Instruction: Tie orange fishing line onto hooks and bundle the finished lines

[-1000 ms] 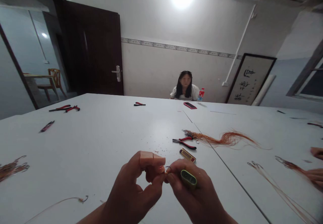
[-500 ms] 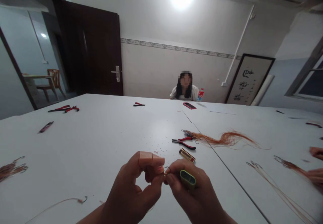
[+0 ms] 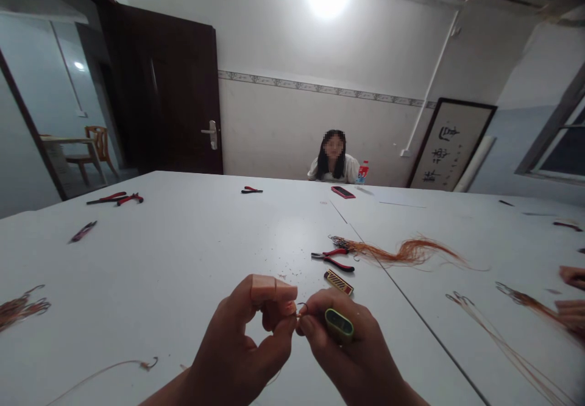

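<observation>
My left hand [image 3: 237, 345] and my right hand [image 3: 351, 351] meet low in the middle of the view, just above the white table [image 3: 183, 241]. Both pinch a small dark hook [image 3: 302, 307] with a thin line between their fingertips. A tan finger cot covers my left index fingertip. In my right hand also sits a small green oval tool [image 3: 339, 324], held against the fingers. Beyond my hands lie a striped little box [image 3: 339, 281] and red-handled pliers [image 3: 333, 258].
A bundle of orange lines with hooks [image 3: 402, 251] lies beside the pliers. More hooked lines [image 3: 21, 305] lie at left, a single one [image 3: 109, 369] near my left arm. Another person's hands [image 3: 571, 299] work at the right edge. A person sits at the far side by a phone [image 3: 343, 192].
</observation>
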`<state>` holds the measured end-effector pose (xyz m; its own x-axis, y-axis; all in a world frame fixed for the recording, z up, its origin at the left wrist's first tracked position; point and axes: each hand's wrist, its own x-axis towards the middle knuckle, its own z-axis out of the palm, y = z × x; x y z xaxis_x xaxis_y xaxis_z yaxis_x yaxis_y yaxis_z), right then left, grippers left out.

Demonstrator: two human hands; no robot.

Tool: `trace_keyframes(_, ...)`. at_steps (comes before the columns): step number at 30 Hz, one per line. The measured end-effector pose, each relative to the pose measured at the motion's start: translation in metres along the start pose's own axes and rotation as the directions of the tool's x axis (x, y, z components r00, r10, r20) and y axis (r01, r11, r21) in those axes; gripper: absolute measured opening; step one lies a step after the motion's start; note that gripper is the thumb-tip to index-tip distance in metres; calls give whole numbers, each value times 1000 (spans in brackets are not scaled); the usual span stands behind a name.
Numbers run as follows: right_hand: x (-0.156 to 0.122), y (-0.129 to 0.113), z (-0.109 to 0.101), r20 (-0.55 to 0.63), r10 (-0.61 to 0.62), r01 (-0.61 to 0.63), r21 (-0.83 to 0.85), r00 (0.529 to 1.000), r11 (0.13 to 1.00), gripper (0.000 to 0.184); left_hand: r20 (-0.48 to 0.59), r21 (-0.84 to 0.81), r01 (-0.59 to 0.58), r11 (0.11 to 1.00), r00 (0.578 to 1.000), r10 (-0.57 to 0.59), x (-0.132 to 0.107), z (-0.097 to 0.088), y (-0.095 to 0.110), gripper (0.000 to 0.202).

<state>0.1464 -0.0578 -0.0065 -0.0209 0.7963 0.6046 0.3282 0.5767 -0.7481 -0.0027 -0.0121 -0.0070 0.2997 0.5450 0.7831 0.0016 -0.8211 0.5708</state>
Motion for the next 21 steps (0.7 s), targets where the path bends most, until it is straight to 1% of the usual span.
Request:
trace_keyframes(11, -1, -1, -1, -7, -6, 6, 4, 1000, 1000, 8, -3, 6, -13, 1000, 1000, 13, -1, 0, -1, 32)
trace_keyframes(16, -1, -2, 2, -16, 2, -1, 15, 1000, 1000, 7, -16, 47, -2, 999, 1000, 3, 1, -3, -3, 31)
trace_keyframes(19, -4, 5, 0, -4, 88, -88, 32, 996, 996, 21, -105, 122, 36, 992, 994, -23, 8, -10, -5, 27)
trace_keyframes(21, -7, 16, -10, -22, 116, -116, -24, 993, 993, 29, -174, 159, 65, 985, 984, -37, 13, -16, -7, 24)
